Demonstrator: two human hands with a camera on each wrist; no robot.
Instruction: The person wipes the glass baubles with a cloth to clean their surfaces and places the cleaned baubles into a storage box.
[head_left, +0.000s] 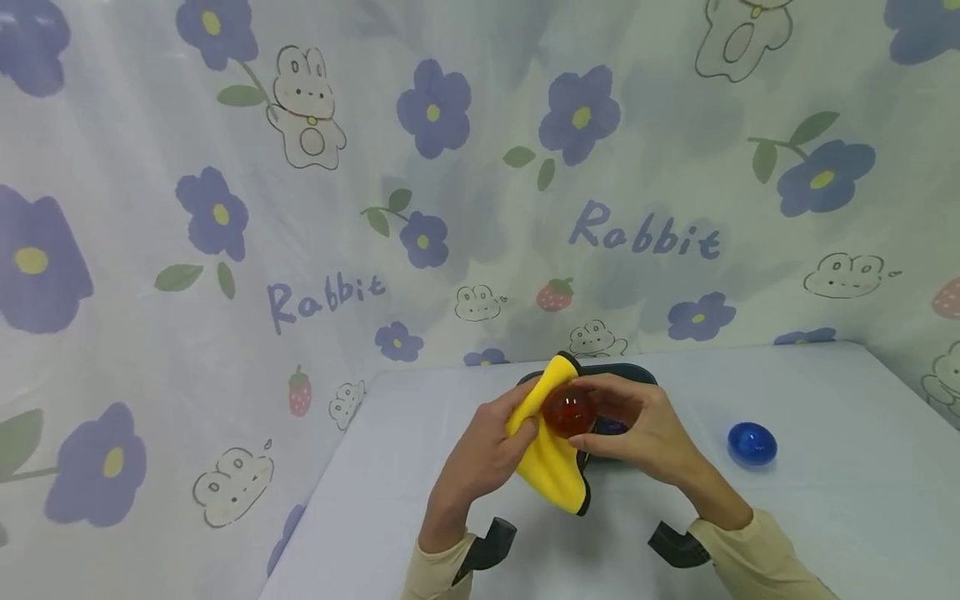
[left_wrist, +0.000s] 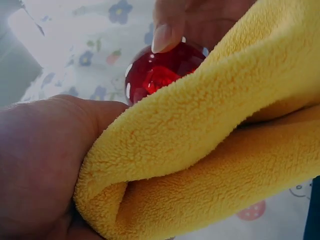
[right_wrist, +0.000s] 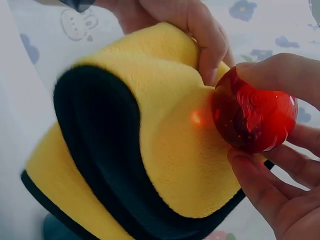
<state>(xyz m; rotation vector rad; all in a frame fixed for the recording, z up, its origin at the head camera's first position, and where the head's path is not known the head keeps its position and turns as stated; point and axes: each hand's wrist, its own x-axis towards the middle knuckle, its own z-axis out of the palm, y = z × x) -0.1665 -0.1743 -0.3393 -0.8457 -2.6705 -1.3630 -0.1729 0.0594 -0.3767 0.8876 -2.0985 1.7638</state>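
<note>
A clear red ball (right_wrist: 252, 117), glossy like glass, is pinched between the thumb and fingers of my right hand (head_left: 648, 425). My left hand (head_left: 487, 442) grips a folded yellow cloth (left_wrist: 190, 130) with a dark border. In the right wrist view, the cloth lies right against the ball's left side, and the left thumb presses into the cloth near it. Seen from the left wrist, a fold of the cloth hides the lower part of the ball. Both hands are raised above the table.
Behind the hands is a dark tray (head_left: 630, 372), mostly hidden by them; something dark blue shows inside. A blue ball-like object (head_left: 752, 443) sits on the white table (head_left: 847, 500) to the right. A curtain (head_left: 495, 192) printed with flowers and rabbits hangs behind.
</note>
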